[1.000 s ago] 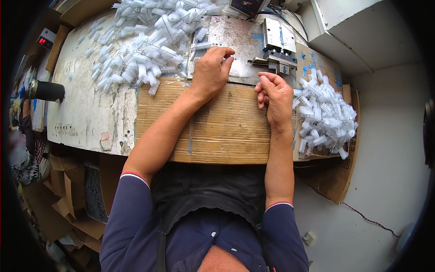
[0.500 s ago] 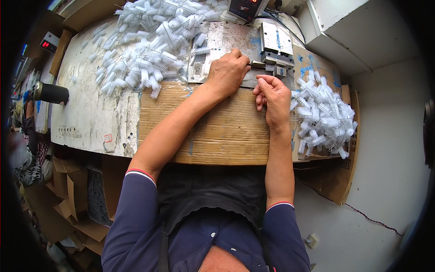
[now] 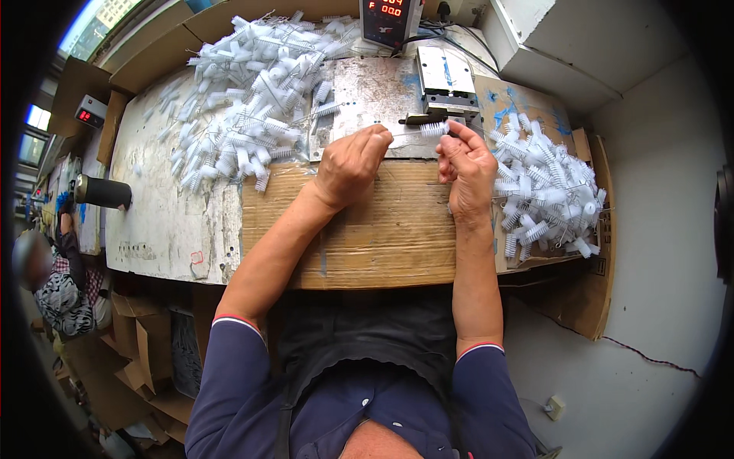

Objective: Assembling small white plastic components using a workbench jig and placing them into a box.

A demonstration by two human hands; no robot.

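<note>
Brush: white bristles in rings on thin wire, over the scuffed metal plate. Smooth brown cardboard nearer me. My left hand, knuckles up, pinches the wire; my right hand, fingers curled, meets the bristled tip, grip unclear.

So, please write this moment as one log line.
left hand: holds thin wire stem of white bristle brush | right hand: at its bristled end | beyond: silver and black metal fixture | right side: white brush pile
</note>
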